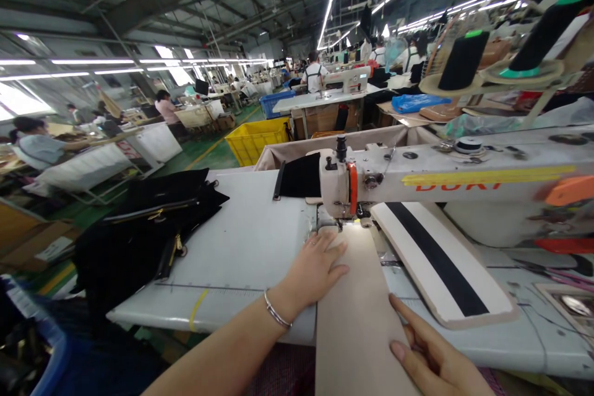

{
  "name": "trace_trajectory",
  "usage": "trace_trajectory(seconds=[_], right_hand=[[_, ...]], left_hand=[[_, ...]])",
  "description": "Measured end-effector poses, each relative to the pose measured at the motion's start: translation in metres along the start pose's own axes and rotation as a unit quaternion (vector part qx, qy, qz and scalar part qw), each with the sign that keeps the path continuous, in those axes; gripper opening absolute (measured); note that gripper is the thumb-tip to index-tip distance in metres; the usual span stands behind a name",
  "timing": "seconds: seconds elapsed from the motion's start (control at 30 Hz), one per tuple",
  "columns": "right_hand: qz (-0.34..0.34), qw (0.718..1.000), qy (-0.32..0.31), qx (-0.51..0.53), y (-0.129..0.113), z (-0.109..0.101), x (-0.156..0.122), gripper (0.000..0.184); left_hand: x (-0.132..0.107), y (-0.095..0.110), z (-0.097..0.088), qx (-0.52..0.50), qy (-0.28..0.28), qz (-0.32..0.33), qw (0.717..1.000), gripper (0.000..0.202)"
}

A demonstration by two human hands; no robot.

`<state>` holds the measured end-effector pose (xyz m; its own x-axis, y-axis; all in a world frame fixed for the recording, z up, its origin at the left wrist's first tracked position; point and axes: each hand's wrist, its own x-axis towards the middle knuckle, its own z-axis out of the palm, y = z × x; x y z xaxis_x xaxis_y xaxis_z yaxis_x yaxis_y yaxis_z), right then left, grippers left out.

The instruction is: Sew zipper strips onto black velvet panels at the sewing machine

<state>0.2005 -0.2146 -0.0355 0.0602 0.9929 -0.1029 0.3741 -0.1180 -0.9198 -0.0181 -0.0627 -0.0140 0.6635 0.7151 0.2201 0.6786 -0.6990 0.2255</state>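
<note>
A long beige panel point(355, 322) runs from the needle area of a sewing machine point(338, 185) towards me, over the table's front edge. My left hand point(320, 266) lies flat on its left side near the presser foot, fingers spread. At the panel's right edge is my right hand point(427, 346), its thumb on top and other fingers along the edge, partly hidden. Black fabric with a dark end strip point(299, 176) shows behind the machine head. To the right, under the machine arm, rests a white panel with a black stripe point(440, 266).
Black zippered fabric pieces point(139, 229) hang over the table's left side. A blue bin point(46, 340) stands at lower left and a yellow crate point(257, 139) beyond the table. Black thread cones point(464, 62) stand at upper right. Other people work at distant tables.
</note>
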Motion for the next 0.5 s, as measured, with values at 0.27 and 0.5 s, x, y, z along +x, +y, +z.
trace_trajectory(seconds=[0.27,0.5], right_hand=[[0.025,0.999,-0.025,0.005,0.0,0.0,0.009,0.064],[0.005,0.997,-0.04,-0.06,0.009,-0.002,0.014,0.064]], left_hand=[[0.007,-0.006,0.004,0.008,0.0,-0.008,1.0,0.049],[0.01,-0.01,0.005,0.0,0.013,-0.009,1.0,0.049]])
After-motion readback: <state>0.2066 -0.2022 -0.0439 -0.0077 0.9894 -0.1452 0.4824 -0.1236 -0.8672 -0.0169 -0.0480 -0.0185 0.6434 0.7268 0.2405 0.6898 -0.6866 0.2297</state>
